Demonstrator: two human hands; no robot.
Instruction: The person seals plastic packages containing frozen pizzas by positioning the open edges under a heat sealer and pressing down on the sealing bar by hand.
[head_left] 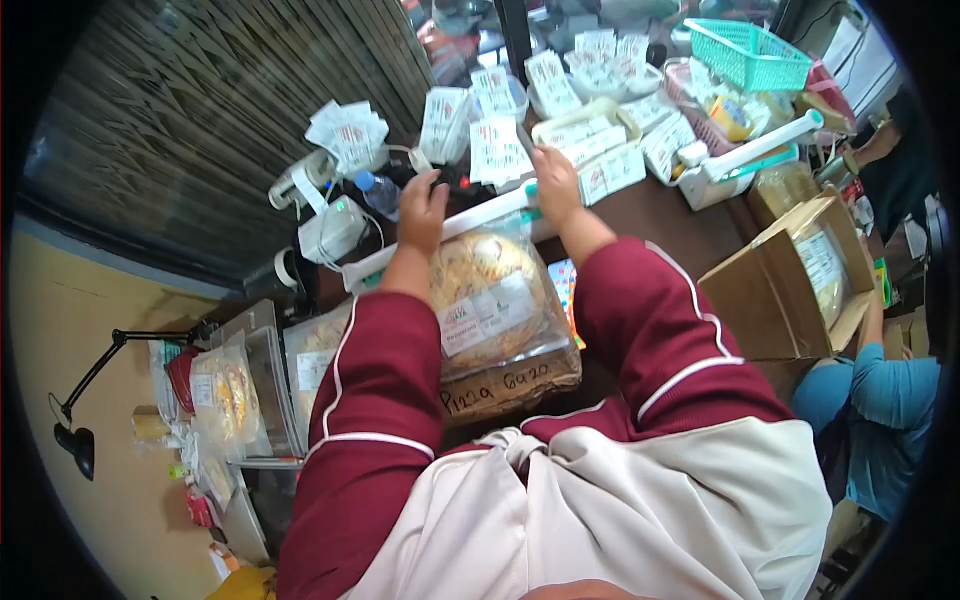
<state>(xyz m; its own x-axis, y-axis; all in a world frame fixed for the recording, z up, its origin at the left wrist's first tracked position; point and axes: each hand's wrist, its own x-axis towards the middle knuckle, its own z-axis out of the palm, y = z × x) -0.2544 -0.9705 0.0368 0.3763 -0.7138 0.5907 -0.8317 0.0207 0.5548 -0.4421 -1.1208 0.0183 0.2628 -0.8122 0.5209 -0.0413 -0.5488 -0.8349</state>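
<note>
A white sealer bar (483, 212) with a teal end piece lies across the top of a clear bag holding a round, topped pizza (487, 290) with a white label. My left hand (422, 212) is over the bar's left part, fingers bent and a little apart. My right hand (557, 187) is beside the teal end, thumb apart from the fingers; nothing can be made out in it. Beneath the bag is a cardboard box (510, 390) with handwriting on it. Stacks of printed labels (500, 150) lie just beyond my hands.
A second sealer (745, 160) and a teal basket (750, 55) are at the back right. An open carton (775, 285) holds a bagged item, near a co-worker's blue sleeve (895, 420). More bagged food (225, 400) and a black lamp (75, 450) are at left.
</note>
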